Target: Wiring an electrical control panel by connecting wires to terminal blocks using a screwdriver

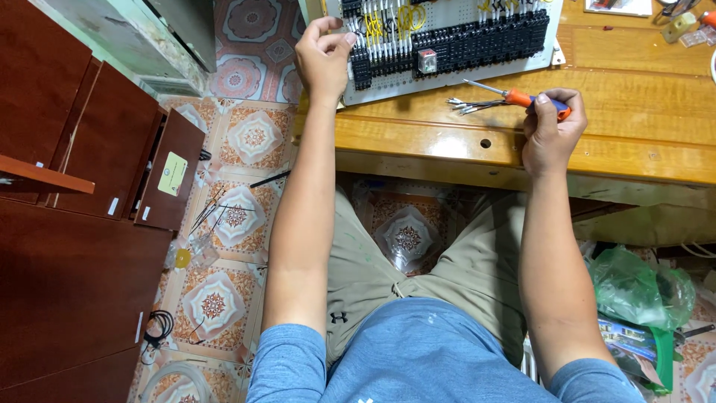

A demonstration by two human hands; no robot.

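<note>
On the wooden workbench (641, 134), head view: the right hand (550, 130) has its fingers wrapped tight round the handle of an orange-and-blue screwdriver (522, 98). The tool's long axis runs nearly level across the bench, shaft and tip pointing left and slightly away from the person, toward the perforated wiring panel (447, 67). A loose bundle of ferruled wires (470, 107) lies just beside the tip, between the two hands and nearer the right one. The left hand (322, 56) rests at the panel's near left corner, fingers curled together against the black terminal blocks (477, 45); whether they pinch a wire cannot be told. Bench surface: glossy, varnished. Below: patterned floor tiles (224, 209), dark wooden cabinets (82, 224) at left, a green plastic bag (634, 287) at right.
</note>
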